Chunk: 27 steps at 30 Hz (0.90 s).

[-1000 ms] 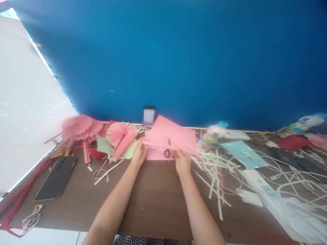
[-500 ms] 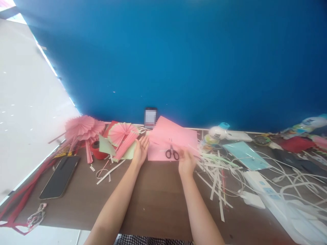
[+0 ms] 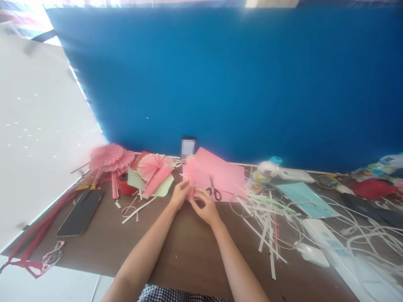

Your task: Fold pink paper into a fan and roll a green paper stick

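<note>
Both hands meet at the middle of the brown table, in front of the blue panel. My left hand [image 3: 180, 194] is closed on the lower left side of a narrow pink folded paper [image 3: 190, 172], which stands upright. The fingers of my right hand [image 3: 204, 204] pinch the same paper from the right, near its lower end. Behind and to the right lie flat pink sheets [image 3: 231, 178]. Black scissors [image 3: 214, 192] rest on these sheets, just beyond my right hand.
Pink paper fans [image 3: 110, 158], a red tape roll [image 3: 126, 183] and a phone [image 3: 81, 213] lie on the left. White paper strips [image 3: 266, 228], a bottle [image 3: 266, 169], a light blue packet [image 3: 307, 199] and a power strip [image 3: 327, 239] with cables are on the right.
My hands have come together from either side, and both now hold the narrow pink paper. My left hand was open before. The view has tilted up slightly.
</note>
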### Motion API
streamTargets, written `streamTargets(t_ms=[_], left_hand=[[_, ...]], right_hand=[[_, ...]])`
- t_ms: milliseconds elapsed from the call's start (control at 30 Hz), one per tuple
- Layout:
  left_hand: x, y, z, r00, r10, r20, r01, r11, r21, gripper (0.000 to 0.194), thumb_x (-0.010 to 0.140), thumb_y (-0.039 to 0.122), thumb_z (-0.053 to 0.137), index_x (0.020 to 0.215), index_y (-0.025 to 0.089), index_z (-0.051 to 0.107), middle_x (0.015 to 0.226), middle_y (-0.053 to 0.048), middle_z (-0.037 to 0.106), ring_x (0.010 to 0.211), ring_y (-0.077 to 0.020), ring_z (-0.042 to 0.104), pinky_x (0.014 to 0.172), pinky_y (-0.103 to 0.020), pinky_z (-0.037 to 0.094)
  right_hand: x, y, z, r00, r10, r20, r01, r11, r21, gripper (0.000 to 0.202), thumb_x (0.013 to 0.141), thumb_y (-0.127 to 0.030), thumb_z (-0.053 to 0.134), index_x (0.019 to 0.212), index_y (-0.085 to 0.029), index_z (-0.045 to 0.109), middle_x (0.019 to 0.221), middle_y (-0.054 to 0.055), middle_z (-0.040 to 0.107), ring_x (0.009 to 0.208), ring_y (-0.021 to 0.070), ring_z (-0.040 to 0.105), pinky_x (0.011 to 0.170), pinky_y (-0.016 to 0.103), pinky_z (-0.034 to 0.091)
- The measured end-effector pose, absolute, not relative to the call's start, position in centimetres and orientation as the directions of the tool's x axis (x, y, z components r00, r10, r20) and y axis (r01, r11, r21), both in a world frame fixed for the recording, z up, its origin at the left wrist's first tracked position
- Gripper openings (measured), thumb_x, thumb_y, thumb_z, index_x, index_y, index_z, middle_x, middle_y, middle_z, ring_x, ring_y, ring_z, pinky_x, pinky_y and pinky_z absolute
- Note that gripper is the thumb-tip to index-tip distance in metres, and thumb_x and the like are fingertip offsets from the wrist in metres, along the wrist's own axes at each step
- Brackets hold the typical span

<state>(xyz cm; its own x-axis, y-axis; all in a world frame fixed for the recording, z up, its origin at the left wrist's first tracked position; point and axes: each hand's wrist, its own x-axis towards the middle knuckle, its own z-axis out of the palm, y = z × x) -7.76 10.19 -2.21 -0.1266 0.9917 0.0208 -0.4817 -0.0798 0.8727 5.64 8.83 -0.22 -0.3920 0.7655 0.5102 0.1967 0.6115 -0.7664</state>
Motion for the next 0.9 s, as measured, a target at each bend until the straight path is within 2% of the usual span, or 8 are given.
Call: streamTargets(t_ms=[67, 167, 300, 433, 600, 733, 900], left_hand=[[-7.8, 10.1, -2.3, -0.16, 0.984, 0.075, -0.365, -0.129, 0.922, 0.035, 0.069, 0.032, 0.062, 0.096, 0.011, 0.061, 0.097, -0.012, 0.063, 0.089, -0.0232, 0.059, 0.081, -0.036, 0.044], [-7.6, 9.8, -2.1, -0.148, 0.976, 0.158, -0.2, -0.186, 0.962, 0.034, 0.073, 0.034, 0.056, 0.098, 0.012, 0.062, 0.096, -0.01, 0.064, 0.092, -0.0221, 0.057, 0.085, -0.036, 0.042], [-7.0, 9.2, -1.8, -0.048, 0.974, 0.222, -0.07, -0.225, 0.972, 0.034, 0.074, 0.034, 0.054, 0.099, 0.014, 0.063, 0.099, -0.009, 0.062, 0.089, -0.0212, 0.058, 0.08, -0.033, 0.045], [-6.1, 8.5, -1.6, 0.041, 0.976, 0.212, -0.111, -0.206, 0.972, 0.037, 0.073, 0.039, 0.054, 0.099, 0.014, 0.062, 0.102, -0.01, 0.06, 0.077, -0.0179, 0.06, 0.069, -0.031, 0.05], [-5.6, 7.8, -1.3, 0.125, 0.976, 0.179, -0.146, -0.161, 0.976, 0.042, 0.069, 0.038, 0.06, 0.103, 0.013, 0.06, 0.094, -0.01, 0.064, 0.072, -0.016, 0.061, 0.073, -0.031, 0.049], [-5.9, 7.8, -1.3, 0.176, 0.976, 0.129, -0.246, -0.084, 0.966, 0.047, 0.068, 0.041, 0.061, 0.105, 0.01, 0.058, 0.084, -0.011, 0.066, 0.071, -0.0182, 0.063, 0.071, -0.034, 0.05], [-5.5, 7.7, -1.5, 0.186, 0.982, 0.033, -0.257, 0.016, 0.966, 0.05, 0.06, 0.04, 0.068, 0.097, 0.008, 0.058, 0.085, -0.014, 0.066, 0.069, -0.0208, 0.064, 0.069, -0.038, 0.05]], right_hand=[[5.8, 9.1, -0.5, -0.379, 0.781, 0.497, 0.198, 0.593, -0.781, 0.014, 0.072, -0.028, 0.056, 0.082, -0.021, 0.063, 0.1, 0.007, 0.057, 0.095, 0.0197, 0.054, 0.081, 0.035, 0.046], [5.9, 9.7, -1.2, -0.236, 0.865, 0.442, 0.189, 0.487, -0.852, 0.019, 0.074, -0.033, 0.054, 0.087, -0.019, 0.058, 0.095, 0.007, 0.057, 0.081, 0.0173, 0.057, 0.071, 0.032, 0.049], [5.9, 10.7, -2.2, -0.045, 0.951, 0.305, 0.016, 0.306, -0.952, 0.028, 0.073, -0.036, 0.056, 0.093, -0.018, 0.051, 0.091, 0.007, 0.058, 0.073, 0.0157, 0.059, 0.065, 0.03, 0.049], [6.1, 11.3, -2.7, -0.014, 0.985, 0.173, -0.129, 0.17, -0.977, 0.036, 0.066, -0.035, 0.063, 0.095, -0.019, 0.049, 0.084, 0.005, 0.059, 0.067, 0.0151, 0.059, 0.055, 0.027, 0.049], [6.4, 11.6, -2.6, 0.002, 0.997, 0.08, -0.287, 0.078, -0.955, 0.037, 0.057, -0.03, 0.07, 0.087, -0.018, 0.053, 0.074, 0.0, 0.058, 0.06, 0.0113, 0.056, 0.05, 0.022, 0.045], [6.5, 11.8, -2.6, -0.118, 0.993, 0.023, -0.354, -0.02, -0.935, 0.027, 0.058, -0.032, 0.069, 0.075, -0.016, 0.056, 0.057, -0.004, 0.054, 0.043, 0.0067, 0.046, 0.038, 0.019, 0.034], [6.6, 11.9, -3.0, -0.086, 0.995, 0.057, -0.334, 0.026, -0.942, 0.022, 0.062, -0.034, 0.064, 0.071, -0.016, 0.055, 0.058, -0.003, 0.055, 0.046, 0.0078, 0.047, 0.04, 0.019, 0.032]])
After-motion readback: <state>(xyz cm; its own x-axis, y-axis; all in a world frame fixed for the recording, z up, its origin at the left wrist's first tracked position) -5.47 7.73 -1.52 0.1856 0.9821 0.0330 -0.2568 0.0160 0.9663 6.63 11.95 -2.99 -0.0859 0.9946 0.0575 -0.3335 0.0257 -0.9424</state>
